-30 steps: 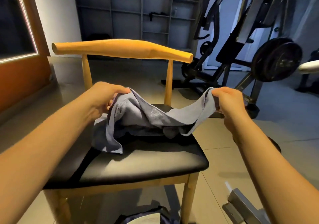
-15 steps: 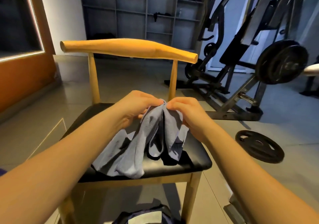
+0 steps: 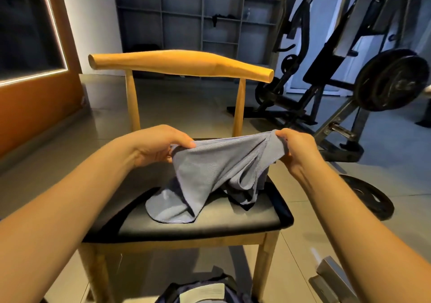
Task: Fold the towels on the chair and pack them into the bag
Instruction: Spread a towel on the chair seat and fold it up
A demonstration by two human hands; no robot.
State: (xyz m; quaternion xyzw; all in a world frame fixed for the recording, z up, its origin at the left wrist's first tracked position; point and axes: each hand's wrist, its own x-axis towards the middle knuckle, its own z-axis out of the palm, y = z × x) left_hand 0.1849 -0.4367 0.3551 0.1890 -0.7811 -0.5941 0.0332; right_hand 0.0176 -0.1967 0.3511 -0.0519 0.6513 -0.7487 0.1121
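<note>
A grey-blue towel (image 3: 210, 174) hangs stretched between both hands above the black seat of a wooden chair (image 3: 210, 223). My left hand (image 3: 161, 146) pinches its left top edge. At the right top corner, my right hand (image 3: 296, 151) grips bunched cloth. The towel's lower part drapes down onto the seat in folds. A darker cloth (image 3: 242, 197) shows under it on the seat. The open top of a dark bag (image 3: 200, 291) lies on the floor below the chair's front edge, with something pale inside.
A weight machine (image 3: 349, 69) with a loaded plate stands at the right. A loose weight plate (image 3: 368, 197) lies on the floor beside the chair. A metal piece (image 3: 333, 279) sits at the bottom right. Grey shelves (image 3: 198, 18) line the back wall.
My hands, which had come together at the towel's top half a second ago, have drawn apart again, spreading the doubled towel's top edge above the seat.
</note>
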